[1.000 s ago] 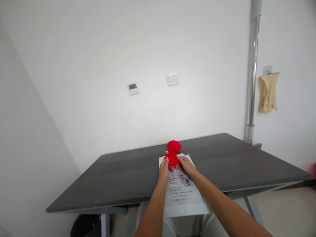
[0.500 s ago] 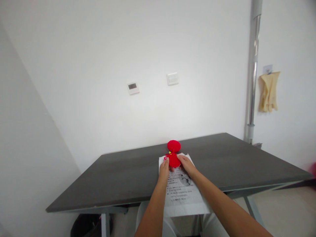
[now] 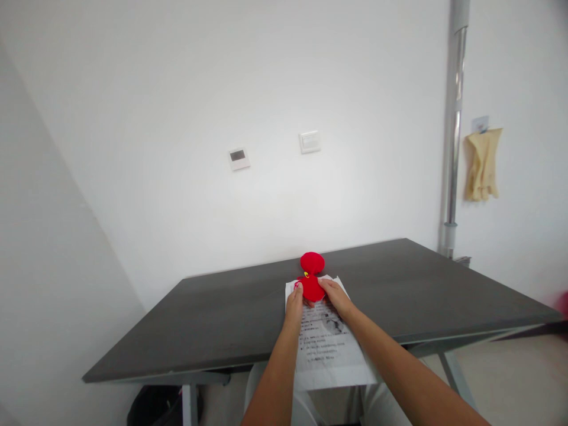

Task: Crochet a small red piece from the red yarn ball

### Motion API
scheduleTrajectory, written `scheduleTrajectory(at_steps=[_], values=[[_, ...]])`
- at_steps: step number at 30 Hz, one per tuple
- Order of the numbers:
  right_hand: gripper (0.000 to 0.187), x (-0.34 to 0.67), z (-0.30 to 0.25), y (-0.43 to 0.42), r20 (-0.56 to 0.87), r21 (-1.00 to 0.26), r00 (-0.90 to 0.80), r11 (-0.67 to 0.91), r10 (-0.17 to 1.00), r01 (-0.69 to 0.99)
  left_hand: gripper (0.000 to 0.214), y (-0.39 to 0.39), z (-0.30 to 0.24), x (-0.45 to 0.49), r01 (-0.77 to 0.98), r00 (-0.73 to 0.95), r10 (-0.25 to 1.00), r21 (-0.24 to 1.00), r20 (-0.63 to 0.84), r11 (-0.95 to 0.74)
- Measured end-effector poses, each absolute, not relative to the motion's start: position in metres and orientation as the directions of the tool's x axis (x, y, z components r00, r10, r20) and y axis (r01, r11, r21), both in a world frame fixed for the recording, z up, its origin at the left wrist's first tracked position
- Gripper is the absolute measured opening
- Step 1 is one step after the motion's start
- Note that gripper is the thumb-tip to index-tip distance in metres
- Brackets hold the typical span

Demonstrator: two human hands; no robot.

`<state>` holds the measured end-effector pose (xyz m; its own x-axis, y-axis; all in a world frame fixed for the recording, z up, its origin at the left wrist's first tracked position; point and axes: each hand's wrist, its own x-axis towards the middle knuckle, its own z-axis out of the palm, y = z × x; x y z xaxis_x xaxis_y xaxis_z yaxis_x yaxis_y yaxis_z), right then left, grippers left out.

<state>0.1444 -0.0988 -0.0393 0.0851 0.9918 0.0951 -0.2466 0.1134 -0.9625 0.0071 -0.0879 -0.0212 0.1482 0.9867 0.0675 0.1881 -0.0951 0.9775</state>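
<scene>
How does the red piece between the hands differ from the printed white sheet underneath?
The red piece is bright red; the printed sheet is white with dark print. The red piece is small and rounded; the printed sheet is larger and roughly four-sided. The red piece is held between the left hand and the right hand; the printed sheet reaches past the near edge of the table.

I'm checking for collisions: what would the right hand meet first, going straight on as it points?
The right hand would first meet the nearer red round piece, which it appears to hold, though depth is unclear.
</scene>
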Motion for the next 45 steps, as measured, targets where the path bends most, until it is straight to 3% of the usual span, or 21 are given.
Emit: scheduleTrajectory(at_steps=[9,16,31,45], values=[[0.036,0.145,-0.043,-0.094,0.071,-0.947,0.110,0.102,0.991,-0.305,0.069,-0.087,-0.021,0.007,0.154,0.159,0.986,0.986,0.041,-0.066],[0.039,0.144,-0.034,-0.101,0.082,-0.914,0.057,0.098,0.995,-0.394,0.062,-0.096,-0.011,0.011,0.286,0.207,0.978,0.955,0.013,-0.074],[0.037,0.144,-0.040,-0.097,0.086,-0.916,0.082,0.111,0.993,-0.385,0.069,-0.098,-0.008,0.011,0.287,0.224,0.974,0.954,0.025,-0.090],[0.048,0.144,-0.037,-0.098,0.097,-0.920,0.145,0.144,0.985,-0.364,0.073,-0.091,-0.020,0.009,0.208,0.169,0.985,0.976,0.032,-0.068]])
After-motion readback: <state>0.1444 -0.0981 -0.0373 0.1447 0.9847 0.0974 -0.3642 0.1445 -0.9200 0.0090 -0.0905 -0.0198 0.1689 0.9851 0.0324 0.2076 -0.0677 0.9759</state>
